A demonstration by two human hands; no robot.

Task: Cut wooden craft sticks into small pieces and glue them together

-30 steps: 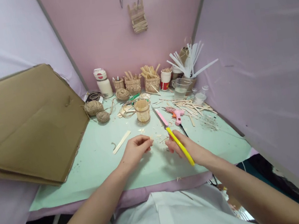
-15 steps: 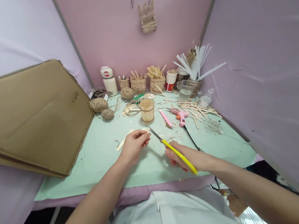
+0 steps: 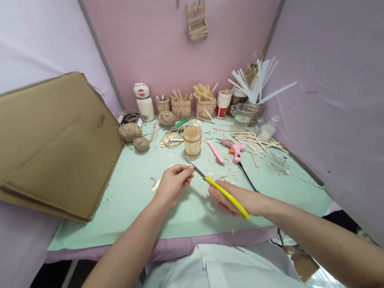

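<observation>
My right hand (image 3: 231, 198) is wrapped round the yellow handles of a pair of scissors (image 3: 226, 194), whose blades point forward and left. The blade tips reach the fingertips of my left hand (image 3: 176, 181). That hand is closed in a pinch on a small pale wood piece (image 3: 191, 166), mostly hidden by fingers and blades. Just beyond the blades stands a small round wooden cup (image 3: 192, 144). A flat pale craft stick (image 3: 156, 186) lies partly behind my left hand. Right of the cup are a pink craft knife (image 3: 215, 152) and a pink glue gun (image 3: 238, 150).
Cardboard (image 3: 59, 149) leans on the left. Twine balls (image 3: 130, 132), a white bottle (image 3: 145, 107) and stick-filled baskets (image 3: 206, 108) line the back. Loose sticks (image 3: 258, 141) lie on the right, near a cup of glue sticks (image 3: 251, 82). A small wooden rack (image 3: 198, 25) hangs on the wall.
My right hand has brought the scissors left and down from beside the craft knife, so the blades now meet my left fingertips. The camera view has turned slightly left.
</observation>
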